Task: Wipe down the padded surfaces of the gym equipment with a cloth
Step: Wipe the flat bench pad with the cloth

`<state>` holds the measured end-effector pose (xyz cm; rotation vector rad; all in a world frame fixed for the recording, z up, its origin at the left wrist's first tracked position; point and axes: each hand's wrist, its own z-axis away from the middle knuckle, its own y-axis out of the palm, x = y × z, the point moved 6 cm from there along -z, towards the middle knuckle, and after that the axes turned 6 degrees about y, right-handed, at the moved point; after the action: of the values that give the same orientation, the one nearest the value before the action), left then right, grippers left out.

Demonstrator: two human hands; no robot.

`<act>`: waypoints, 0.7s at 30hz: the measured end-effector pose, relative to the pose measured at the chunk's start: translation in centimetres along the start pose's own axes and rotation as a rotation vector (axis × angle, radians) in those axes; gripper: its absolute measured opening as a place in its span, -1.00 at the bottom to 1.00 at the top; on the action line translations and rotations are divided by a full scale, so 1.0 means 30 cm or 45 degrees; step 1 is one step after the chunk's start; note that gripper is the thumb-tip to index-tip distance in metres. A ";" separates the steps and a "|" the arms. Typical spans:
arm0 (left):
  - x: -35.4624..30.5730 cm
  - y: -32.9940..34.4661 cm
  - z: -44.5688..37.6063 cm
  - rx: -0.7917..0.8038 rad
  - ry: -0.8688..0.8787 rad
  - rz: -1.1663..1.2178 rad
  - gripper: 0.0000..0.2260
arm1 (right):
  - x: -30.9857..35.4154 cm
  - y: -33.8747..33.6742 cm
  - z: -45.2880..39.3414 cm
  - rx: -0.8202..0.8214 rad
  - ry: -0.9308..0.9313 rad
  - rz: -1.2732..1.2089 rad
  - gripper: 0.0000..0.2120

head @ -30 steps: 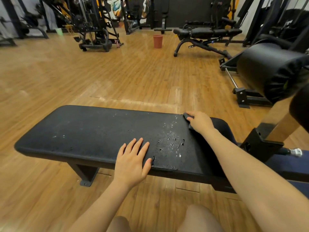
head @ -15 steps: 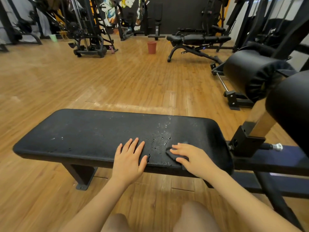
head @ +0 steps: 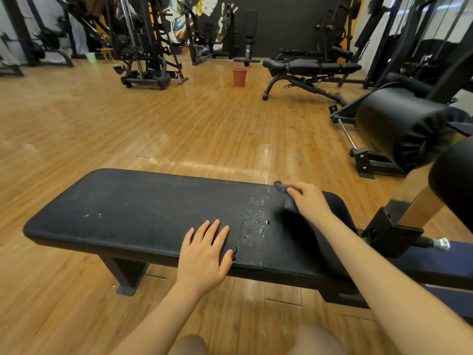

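Observation:
A long black padded bench [head: 133,213] runs across the view in front of me, its cover cracked and flecked with white near the right end. My left hand [head: 204,254] lies flat on the near edge of the pad, fingers straight and spread. My right hand [head: 307,201] presses a small dark cloth [head: 280,187] onto the pad at its far right edge; the cloth shows only beyond the fingertips and under the palm.
Two black roller pads [head: 399,126] on a metal frame stand close on the right. Further back are an adjustable bench [head: 312,66], a red bucket [head: 239,76] and weight racks [head: 146,60]. Wooden floor lies all round the bench.
My right hand slid the cloth from the far edge to the near edge of the pad, then back to the far right edge. The left hand stayed flat in place.

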<state>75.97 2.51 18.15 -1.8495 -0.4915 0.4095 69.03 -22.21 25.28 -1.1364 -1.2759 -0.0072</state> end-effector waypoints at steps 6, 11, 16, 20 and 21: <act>0.010 0.012 -0.002 -0.024 0.028 -0.023 -0.51 | -0.081 0.131 -0.191 0.126 0.133 0.310 -0.68; 0.008 0.001 -0.001 -0.026 0.031 -0.028 -0.51 | -0.076 0.144 -0.152 0.207 0.059 0.395 -0.69; 0.009 0.000 0.003 0.009 -0.002 -0.007 -0.51 | -0.011 0.177 0.034 0.323 -0.158 0.412 -0.68; 0.006 -0.005 0.005 0.062 -0.028 -0.018 -0.52 | 0.023 0.174 0.233 0.383 -0.300 0.383 -0.67; 0.004 -0.007 0.004 0.069 -0.031 -0.021 -0.52 | 0.031 0.171 0.280 0.398 -0.334 0.387 -0.66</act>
<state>75.98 2.76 18.32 -1.7886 -0.5073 0.4310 66.11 -13.57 21.45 -1.0698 -1.2665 0.5652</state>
